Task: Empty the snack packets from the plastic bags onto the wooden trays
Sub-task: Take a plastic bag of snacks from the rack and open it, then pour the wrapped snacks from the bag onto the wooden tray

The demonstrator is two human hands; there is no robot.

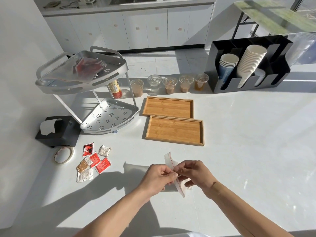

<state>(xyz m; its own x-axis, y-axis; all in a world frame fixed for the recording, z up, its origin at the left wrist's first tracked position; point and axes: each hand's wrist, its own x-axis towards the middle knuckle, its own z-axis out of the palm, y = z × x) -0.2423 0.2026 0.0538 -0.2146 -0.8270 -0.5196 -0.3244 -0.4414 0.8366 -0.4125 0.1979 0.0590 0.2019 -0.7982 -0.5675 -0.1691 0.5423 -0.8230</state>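
Left grip: the left hand (159, 176) has its fingers curled tight, pinching the red zip strip of a small clear plastic zip bag (174, 174) above the white table (239, 134).
Right grip: the right hand (194, 173) pinches the same strip from the other side, its fingertips just beside those of the left.
Bag contents: cannot tell.
Second bag: a larger clear plastic bag with red packets inside (82, 69) lies on the top tier of a silver two-tier corner rack (89, 93).
Loose packets: a cluster of red, white and tan snack packets (93, 162) lies on the table, left of the hands, beside a roll of white tape (64, 154).
Trays: two empty rectangular bamboo wooden trays (172, 120) sit side by side beyond the hands, edges nearly touching.
Writing: print on the packets is too small to read.
Behind trays: a row of lidded clear plastic cups (169, 83), some holding brown liquid.
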